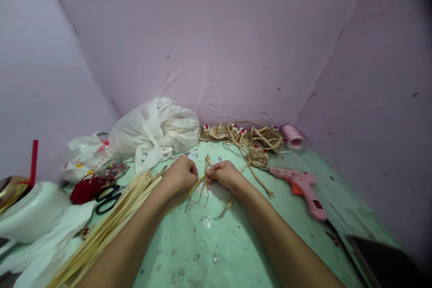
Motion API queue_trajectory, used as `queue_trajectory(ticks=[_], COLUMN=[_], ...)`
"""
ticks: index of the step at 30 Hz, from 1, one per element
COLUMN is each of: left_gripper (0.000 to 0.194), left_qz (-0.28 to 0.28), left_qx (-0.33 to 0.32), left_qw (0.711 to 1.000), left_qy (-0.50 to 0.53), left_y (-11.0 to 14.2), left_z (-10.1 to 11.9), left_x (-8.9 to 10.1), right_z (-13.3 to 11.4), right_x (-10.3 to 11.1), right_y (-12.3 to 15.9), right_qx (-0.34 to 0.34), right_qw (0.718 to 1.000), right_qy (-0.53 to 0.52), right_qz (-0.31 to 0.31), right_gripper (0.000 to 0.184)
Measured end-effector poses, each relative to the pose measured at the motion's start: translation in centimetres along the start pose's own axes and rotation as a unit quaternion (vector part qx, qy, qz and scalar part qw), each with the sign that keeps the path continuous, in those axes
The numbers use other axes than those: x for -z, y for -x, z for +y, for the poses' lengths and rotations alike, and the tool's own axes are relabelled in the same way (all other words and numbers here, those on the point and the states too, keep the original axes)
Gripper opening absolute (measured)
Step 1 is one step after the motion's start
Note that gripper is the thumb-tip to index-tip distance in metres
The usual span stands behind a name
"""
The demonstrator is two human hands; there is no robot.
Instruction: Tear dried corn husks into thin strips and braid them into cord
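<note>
Strands of tan plant fibre [205, 180] are gathered between my two hands, a short plaited-looking tip pointing away from me. My left hand [184, 173] is closed, its fingers curled round a strand on the left side. Thumb and finger of my right hand [224, 174] pinch the strands from the right. Loose ends hang below the fingers toward the table. Under my left forearm lies a bundle of flat dried strips [113, 216]. Beyond my hands sit coiled woven pieces with red and white beads [256, 158] and a trailing cord.
A pink glue gun [300, 182] with a black cable lies at right, near a pink thread spool [293, 137]. White plastic bags [157, 128], black-handled scissors [107, 199], a red bundle [88, 189] and a white container [40, 211] stand left. A dark flat object [384, 261] lies lower right.
</note>
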State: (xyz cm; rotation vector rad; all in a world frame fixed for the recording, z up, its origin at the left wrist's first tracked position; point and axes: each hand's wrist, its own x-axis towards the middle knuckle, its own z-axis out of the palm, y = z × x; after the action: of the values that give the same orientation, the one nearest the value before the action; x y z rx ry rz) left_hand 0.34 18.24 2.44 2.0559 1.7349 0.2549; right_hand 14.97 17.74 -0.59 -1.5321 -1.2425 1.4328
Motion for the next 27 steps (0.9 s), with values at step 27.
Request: queue_trajectory(ticks=[27], left_gripper=[0.017], left_qz=[-0.031], left_qx=[0.013], left_qw=[0.994], left_qy=[0.104], left_y=[-0.2], left_z=[0.2], left_x=[-0.6], right_z=[0.9], right_x=[0.1], right_y=[-1.0], right_qx=[0.011], right_qw=[1.0], right_qy=[0.014], right_qz=[0.005], right_gripper=[0.008])
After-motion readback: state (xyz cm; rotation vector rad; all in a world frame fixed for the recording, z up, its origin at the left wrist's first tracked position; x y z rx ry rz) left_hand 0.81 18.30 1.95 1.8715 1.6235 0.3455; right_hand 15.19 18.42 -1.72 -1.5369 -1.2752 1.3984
